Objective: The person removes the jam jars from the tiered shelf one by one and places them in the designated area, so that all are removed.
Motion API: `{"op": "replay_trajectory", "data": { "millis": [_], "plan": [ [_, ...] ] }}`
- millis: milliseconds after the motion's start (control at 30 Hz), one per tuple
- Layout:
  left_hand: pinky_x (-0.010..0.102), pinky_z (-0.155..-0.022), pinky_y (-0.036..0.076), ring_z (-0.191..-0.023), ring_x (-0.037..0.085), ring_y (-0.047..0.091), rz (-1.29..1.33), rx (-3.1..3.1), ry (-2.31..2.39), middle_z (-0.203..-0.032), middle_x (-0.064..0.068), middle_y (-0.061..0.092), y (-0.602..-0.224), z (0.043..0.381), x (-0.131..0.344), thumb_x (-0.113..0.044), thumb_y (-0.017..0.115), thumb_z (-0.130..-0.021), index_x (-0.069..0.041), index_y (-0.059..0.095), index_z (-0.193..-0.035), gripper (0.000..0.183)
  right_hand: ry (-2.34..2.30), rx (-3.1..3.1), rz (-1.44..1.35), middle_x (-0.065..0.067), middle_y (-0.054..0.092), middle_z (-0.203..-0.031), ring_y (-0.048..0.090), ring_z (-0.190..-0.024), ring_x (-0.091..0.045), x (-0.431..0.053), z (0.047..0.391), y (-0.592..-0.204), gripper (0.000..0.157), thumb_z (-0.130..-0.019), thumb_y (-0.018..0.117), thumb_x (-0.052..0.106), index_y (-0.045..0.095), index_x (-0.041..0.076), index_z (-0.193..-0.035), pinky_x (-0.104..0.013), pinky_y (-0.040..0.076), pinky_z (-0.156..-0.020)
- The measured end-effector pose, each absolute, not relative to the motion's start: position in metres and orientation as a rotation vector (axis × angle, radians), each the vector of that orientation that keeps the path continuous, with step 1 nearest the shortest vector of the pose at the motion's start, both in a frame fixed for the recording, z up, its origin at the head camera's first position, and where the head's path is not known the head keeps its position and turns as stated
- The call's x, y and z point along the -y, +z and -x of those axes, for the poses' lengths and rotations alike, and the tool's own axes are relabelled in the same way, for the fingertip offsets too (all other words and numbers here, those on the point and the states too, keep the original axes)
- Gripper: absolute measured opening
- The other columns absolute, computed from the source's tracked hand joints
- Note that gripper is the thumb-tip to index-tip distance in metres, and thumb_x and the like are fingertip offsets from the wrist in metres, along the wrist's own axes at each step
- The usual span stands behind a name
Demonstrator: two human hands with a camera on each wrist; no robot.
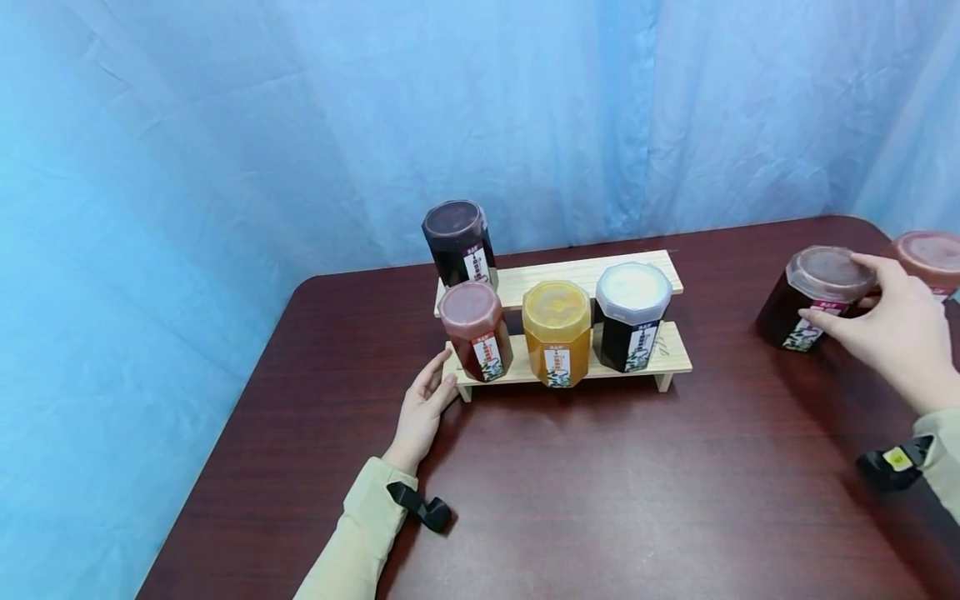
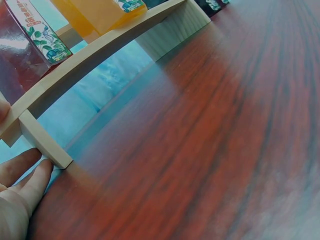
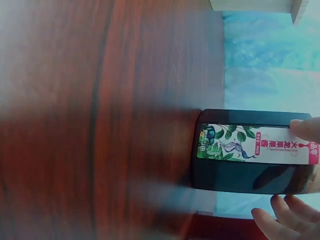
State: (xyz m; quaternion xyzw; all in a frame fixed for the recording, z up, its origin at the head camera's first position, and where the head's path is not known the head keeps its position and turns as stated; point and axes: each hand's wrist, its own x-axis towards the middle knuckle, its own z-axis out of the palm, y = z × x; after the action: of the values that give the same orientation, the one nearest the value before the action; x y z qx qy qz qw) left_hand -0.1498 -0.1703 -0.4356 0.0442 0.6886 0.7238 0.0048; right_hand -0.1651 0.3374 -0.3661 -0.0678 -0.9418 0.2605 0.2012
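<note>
I have the dark jar (image 1: 780,312) at the right side of the table (image 1: 570,492), its upper part pinched between the thumb and fingers of the right hand (image 1: 900,321); I can't tell whether its base touches the wood. A reddish jar (image 1: 930,257) sits just beyond. Well to the left, I see the left hand (image 1: 420,417) touching the left end of the wooden stand (image 1: 592,279), fingers loosely extended. Three jars (image 1: 557,337) line its lower step; a purple-black jar (image 1: 450,246) occupies the upper step's left end. Blue curtains (image 1: 450,100) hang behind.
</note>
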Motion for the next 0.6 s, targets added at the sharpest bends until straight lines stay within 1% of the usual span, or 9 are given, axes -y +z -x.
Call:
{"op": "replay_trajectory", "data": {
  "millis": [133,233,367,600],
  "plan": [
    [0.027,-0.098,0.044,-0.132,0.022,0.037,-0.133,-2.153,2.270,-0.151,0.015,0.033,-0.435,0.150,0.170,-0.008,0.050,-0.098,-0.002,0.035,-0.145,0.050,0.698,2.677,0.208,-0.039,0.046,-0.114,0.047,-0.093,-0.048,-0.339,0.168,-0.362,0.080,-0.081,0.072,0.018,0.028,-0.004,-0.145,-0.060,0.038,-0.073],
    [0.027,-0.098,0.043,-0.133,0.022,0.036,-0.129,-2.152,2.269,-0.151,0.015,0.033,-0.436,0.151,0.170,-0.008,0.049,-0.098,-0.002,0.035,-0.145,0.049,0.694,2.697,0.223,-0.040,0.045,-0.113,0.046,-0.094,-0.050,-0.342,0.169,-0.360,0.082,-0.082,0.070,0.019,0.025,-0.003,-0.147,-0.063,0.037,-0.076],
    [0.026,-0.098,0.044,-0.131,0.020,0.038,-0.130,-2.158,2.263,-0.150,0.016,0.034,-0.436,0.151,0.170,-0.008,0.049,-0.098,-0.001,0.035,-0.144,0.049,0.690,2.702,0.247,-0.042,0.044,-0.115,0.046,-0.096,-0.051,-0.345,0.171,-0.362,0.083,-0.083,0.069,0.021,0.022,-0.001,-0.148,-0.065,0.037,-0.079],
    [0.030,-0.099,0.044,-0.132,0.025,0.038,-0.128,-2.180,2.240,-0.148,0.018,0.036,-0.436,0.150,0.170,-0.010,0.049,-0.098,-0.002,0.036,-0.144,0.049,0.687,2.719,0.277,-0.041,0.045,-0.116,0.047,-0.099,-0.052,-0.349,0.174,-0.363,0.084,-0.084,0.067,0.024,0.020,0.001,-0.149,-0.065,0.037,-0.081]
  ]
}}
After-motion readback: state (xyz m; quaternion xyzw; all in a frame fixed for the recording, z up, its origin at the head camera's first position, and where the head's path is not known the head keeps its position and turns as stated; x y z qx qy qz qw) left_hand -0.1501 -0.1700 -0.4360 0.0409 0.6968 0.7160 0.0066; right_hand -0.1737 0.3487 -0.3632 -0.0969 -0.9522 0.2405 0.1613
